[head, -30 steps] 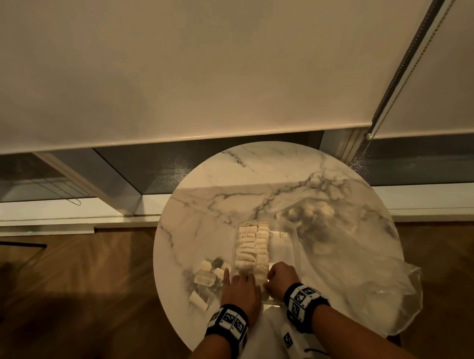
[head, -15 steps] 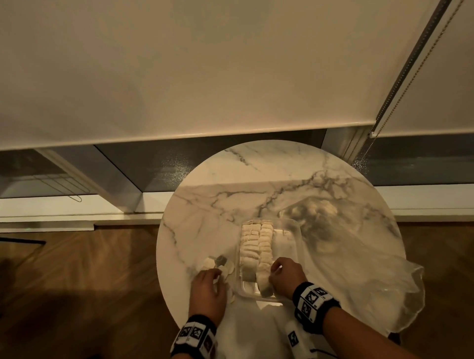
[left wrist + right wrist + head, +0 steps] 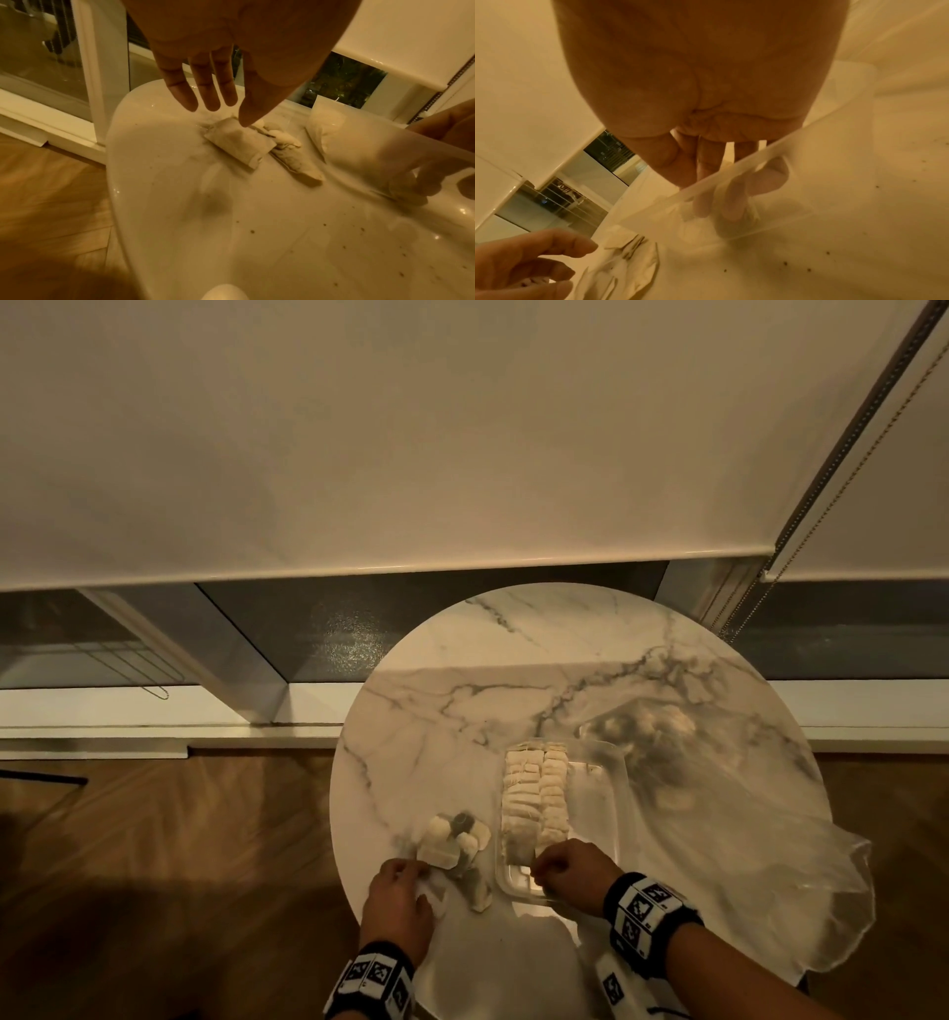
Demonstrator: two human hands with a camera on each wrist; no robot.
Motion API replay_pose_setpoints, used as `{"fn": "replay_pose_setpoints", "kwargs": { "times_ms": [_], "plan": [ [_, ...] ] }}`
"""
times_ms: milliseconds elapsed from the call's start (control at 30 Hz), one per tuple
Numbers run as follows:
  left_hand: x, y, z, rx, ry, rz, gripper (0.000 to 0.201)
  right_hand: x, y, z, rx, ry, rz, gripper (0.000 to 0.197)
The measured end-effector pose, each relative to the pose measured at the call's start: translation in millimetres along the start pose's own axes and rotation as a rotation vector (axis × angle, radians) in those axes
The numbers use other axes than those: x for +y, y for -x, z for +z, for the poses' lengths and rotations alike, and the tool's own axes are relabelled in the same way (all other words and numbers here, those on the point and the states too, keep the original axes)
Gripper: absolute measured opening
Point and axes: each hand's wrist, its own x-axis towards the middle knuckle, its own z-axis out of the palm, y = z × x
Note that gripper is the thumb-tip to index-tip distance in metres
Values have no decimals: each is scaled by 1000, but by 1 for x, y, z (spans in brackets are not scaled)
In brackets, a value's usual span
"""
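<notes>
A clear plastic container (image 3: 608, 814) on the round marble table (image 3: 462, 660) holds two rows of tea bags (image 3: 536, 793). Several loose tea bags (image 3: 454, 842) lie on the table just left of it. My left hand (image 3: 405, 875) hovers at the near left of that pile. In the left wrist view its fingers (image 3: 205, 95) are straight and the thumb points at one flat tea bag (image 3: 239, 144). My right hand (image 3: 542, 868) reaches into the container's near end, its curled fingers (image 3: 729, 203) on the nearest tea bag in the rows, blurred through the wall.
A crumpled clear plastic bag (image 3: 744, 839) covers the table's right side and hangs over its edge. Window sill, dark glass and a drawn blind (image 3: 462, 454) stand behind the table. Wooden floor (image 3: 179, 865) lies to the left. Dark crumbs dot the near tabletop (image 3: 334, 243).
My left hand has moved left, from beside the right hand at the container to the loose tea bags, and has drawn back a little. My right hand stays at the rows' near end.
</notes>
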Motion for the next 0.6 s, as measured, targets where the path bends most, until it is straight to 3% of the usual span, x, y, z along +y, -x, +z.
{"fn": "replay_pose_setpoints", "kwargs": {
  "times_ms": [300, 467, 600],
  "plan": [
    [-11, -3, -7, -106, -130, 220, 36, -6, -3, 3, 90, 49, 15, 28],
    [-14, -7, -4, -175, -238, 270, 33, -15, -6, 9, 161, 16, -7, 19],
    [-19, -12, -3, -154, -232, 290, 26, -21, -5, 16, 184, 1, -46, 8]
  ]
}}
